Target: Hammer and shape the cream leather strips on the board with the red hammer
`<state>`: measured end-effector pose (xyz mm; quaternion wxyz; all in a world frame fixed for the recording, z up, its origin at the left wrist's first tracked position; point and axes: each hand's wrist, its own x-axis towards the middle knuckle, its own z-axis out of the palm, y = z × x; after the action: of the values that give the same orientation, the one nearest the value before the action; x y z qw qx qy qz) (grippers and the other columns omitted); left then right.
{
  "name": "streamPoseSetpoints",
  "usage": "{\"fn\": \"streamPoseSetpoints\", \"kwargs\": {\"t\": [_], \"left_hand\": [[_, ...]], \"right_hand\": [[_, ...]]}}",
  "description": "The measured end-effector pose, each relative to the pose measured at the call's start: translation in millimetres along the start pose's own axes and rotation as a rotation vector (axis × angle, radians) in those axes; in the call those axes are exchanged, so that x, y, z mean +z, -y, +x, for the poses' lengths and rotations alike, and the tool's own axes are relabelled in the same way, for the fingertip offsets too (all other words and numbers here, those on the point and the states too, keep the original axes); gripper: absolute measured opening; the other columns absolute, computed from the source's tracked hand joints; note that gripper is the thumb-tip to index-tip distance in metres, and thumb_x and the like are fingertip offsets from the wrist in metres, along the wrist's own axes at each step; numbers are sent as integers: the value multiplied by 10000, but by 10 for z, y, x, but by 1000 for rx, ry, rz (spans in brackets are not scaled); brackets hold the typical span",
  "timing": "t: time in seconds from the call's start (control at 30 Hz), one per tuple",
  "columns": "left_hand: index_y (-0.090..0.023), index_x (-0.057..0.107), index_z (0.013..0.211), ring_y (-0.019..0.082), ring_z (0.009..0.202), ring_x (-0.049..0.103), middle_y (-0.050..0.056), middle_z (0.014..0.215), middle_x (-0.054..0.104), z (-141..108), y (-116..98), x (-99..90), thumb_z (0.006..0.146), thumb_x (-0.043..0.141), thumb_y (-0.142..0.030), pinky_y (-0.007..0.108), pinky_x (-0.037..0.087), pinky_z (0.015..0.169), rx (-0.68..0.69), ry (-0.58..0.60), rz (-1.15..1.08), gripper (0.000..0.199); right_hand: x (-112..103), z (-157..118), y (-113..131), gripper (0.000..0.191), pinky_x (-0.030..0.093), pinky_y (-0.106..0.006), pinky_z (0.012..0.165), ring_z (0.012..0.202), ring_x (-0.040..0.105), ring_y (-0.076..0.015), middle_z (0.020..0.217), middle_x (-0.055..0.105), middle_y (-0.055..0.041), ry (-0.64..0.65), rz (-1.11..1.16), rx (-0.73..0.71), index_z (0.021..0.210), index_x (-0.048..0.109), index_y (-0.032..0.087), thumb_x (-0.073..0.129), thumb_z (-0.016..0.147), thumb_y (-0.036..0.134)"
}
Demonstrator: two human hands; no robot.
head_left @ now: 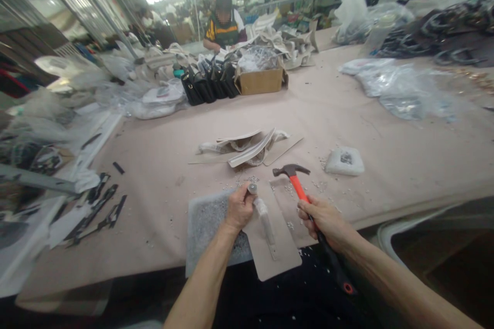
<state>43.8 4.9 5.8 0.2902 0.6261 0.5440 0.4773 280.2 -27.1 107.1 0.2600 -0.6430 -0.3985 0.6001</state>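
My left hand [240, 207] is closed round a short metal punch [252, 189], whose round top shows above the fingers. Beneath it lies a beige flat panel [283, 254] with a strap wrapped in clear plastic [265, 221] on it. The panel rests partly on a speckled pale block [206, 216] and reaches past the table's front edge. In my right hand [320, 218] is a claw hammer [297, 182] with a red and black handle, its head to the right of the punch and apart from it. The punch's lower end is hidden.
Beige panels [250, 149] lie stacked behind my hands. A white block with a hollow of small parts [345, 160] sits right. Black strips [102, 205] lie left. Farther back are black bags [210, 82], a cardboard box [260, 82], plastic bags [405, 90] and a person [224, 25].
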Motion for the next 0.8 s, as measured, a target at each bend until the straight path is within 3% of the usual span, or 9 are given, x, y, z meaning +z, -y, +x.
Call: {"fn": "streamPoseSetpoints", "kwargs": {"t": [0.1,0.17,0.3,0.37,0.5,0.57,0.7,0.73,0.8], "left_hand": [[-219,713,960,162,742,605,12,795,679,-4,15,9,873,583,-262,286,470,742,16,12,10,162],[-221,714,968,165,744,608,12,796,681,4,26,19,871,593,-269,288,468,740,5,9,-1,163],[-224,715,948,156,658,561,-10,707,637,17,27,27,833,615,-264,280,440,668,-29,-4,-2,157],[-229,717,968,163,697,589,-1,751,670,17,11,19,838,607,-263,282,456,691,-30,3,-3,174],[-231,720,960,168,744,607,9,797,694,16,-7,0,864,589,-270,288,467,731,-24,21,2,167],[-226,719,946,162,732,592,6,784,683,18,1,1,859,592,-267,286,458,727,-32,19,0,159],[-219,719,961,146,676,548,-14,729,639,22,10,12,827,606,-247,274,426,686,-40,26,-15,177],[-218,717,951,144,677,546,-16,729,634,22,8,14,828,604,-244,271,421,685,-36,29,-18,168],[-216,706,919,144,699,553,-15,744,631,19,2,17,844,599,-249,270,422,699,-31,32,-26,135]], "right_hand": [[58,-124,145,327,312,-297,523,532,419,-144,647,454,40,-149,-401,-456,833,399,262,373,981,553],[60,-145,222,308,266,-322,568,563,409,-157,646,479,7,-213,-706,-671,831,435,248,358,1004,492],[1,-183,479,182,156,-350,554,512,275,-139,618,479,-3,-115,-1191,-716,856,510,221,430,995,305],[-33,-268,673,195,165,-342,539,495,280,-136,597,464,9,-172,-1198,-799,858,520,226,438,1011,313],[-4,-419,859,310,315,-302,550,529,440,-147,648,506,8,-521,-790,-1037,932,509,242,309,1089,420],[49,-388,760,324,341,-308,563,553,480,-158,658,529,-7,-519,-777,-1055,923,506,238,291,1092,411],[38,-181,454,198,207,-342,535,506,406,-150,655,584,-36,-80,-1273,-726,912,555,200,406,1035,239],[-8,-127,397,187,188,-346,541,511,405,-148,671,601,-40,-38,-1325,-645,947,570,187,411,1037,230],[-145,-20,294,211,191,-339,544,525,428,-148,679,611,-33,-72,-1305,-578,995,585,181,412,1061,283]]}}
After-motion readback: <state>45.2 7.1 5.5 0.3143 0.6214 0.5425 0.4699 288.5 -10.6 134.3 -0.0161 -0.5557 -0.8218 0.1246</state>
